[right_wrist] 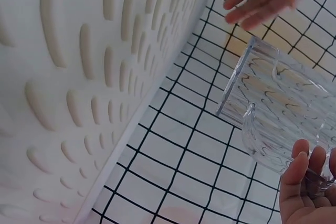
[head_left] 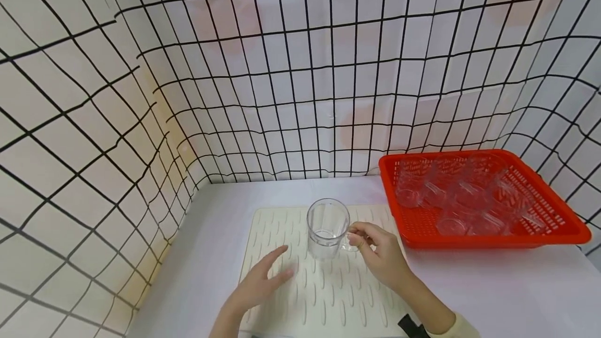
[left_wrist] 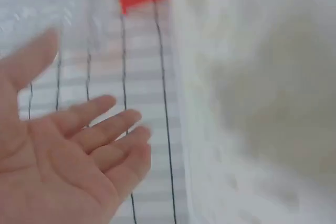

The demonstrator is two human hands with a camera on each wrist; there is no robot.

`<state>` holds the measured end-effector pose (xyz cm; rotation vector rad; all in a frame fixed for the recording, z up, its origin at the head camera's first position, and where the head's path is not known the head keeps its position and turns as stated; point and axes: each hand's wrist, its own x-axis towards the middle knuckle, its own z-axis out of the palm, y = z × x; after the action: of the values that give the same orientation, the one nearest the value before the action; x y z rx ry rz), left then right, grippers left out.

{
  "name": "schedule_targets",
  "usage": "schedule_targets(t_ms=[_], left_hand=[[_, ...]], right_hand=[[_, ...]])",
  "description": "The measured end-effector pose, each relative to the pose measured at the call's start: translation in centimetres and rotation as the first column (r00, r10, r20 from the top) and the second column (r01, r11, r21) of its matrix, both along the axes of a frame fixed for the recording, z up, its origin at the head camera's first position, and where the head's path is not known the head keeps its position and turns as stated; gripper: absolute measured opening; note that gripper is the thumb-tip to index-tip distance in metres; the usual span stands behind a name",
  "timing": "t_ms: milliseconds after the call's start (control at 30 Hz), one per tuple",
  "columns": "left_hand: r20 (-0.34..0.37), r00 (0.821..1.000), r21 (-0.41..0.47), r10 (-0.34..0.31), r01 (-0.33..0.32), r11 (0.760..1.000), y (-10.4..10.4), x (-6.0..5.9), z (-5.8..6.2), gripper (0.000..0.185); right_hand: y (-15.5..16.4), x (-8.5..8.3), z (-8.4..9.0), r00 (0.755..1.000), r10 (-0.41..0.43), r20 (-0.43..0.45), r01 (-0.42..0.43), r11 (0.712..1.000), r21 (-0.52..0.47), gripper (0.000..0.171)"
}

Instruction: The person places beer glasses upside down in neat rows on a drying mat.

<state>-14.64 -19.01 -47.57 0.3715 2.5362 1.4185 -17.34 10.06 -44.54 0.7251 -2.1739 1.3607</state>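
Clear plastic, the mug (head_left: 327, 228) stands upright over the ribbed cream drying mat (head_left: 324, 296), its long axis vertical and its handle turned toward the red basket (head_left: 554, 223) of other clear cups. The right hand (head_left: 382, 254) pinches that handle from the basket side, forearm angled in from the mat's near edge. The left hand (head_left: 263, 283) hovers open on the mug's far side from the basket, fingers spread and palm down above the mat, near the mug but not touching it.

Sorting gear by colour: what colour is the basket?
Red, mesh-sided basket; clearest in the head view.
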Motion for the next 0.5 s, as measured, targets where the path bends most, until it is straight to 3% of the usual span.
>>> schedule_targets(t_ms=[133,233,367,500], left_hand=[[0.137,0.99,0.249,-0.008,-0.027,0.968,2.3,-1.3,1.0,0.061],[0.214,0.977,0.339,-0.019,-0.055,0.939,3.8,-2.2,1.2,0.066],[0.274,0.961,0.385,-0.032,-0.079,0.919,5.2,-2.8,1.1,0.077],[0.323,0.946,0.373,-0.013,-0.115,0.921,5.7,-3.4,0.9,0.078]], right_hand=[[-0.1,-0.2,-0.2,0.999,0.004,-0.031,-0.004,1.0,0.011,0.021],[-0.2,-0.3,-0.6,0.999,-0.006,-0.047,0.007,1.0,0.025,0.023],[-0.2,-0.1,-1.1,0.998,-0.012,-0.066,0.016,0.998,0.063,0.024],[0.1,0.1,-1.3,0.995,0.018,-0.096,-0.01,0.997,0.079,0.025]])
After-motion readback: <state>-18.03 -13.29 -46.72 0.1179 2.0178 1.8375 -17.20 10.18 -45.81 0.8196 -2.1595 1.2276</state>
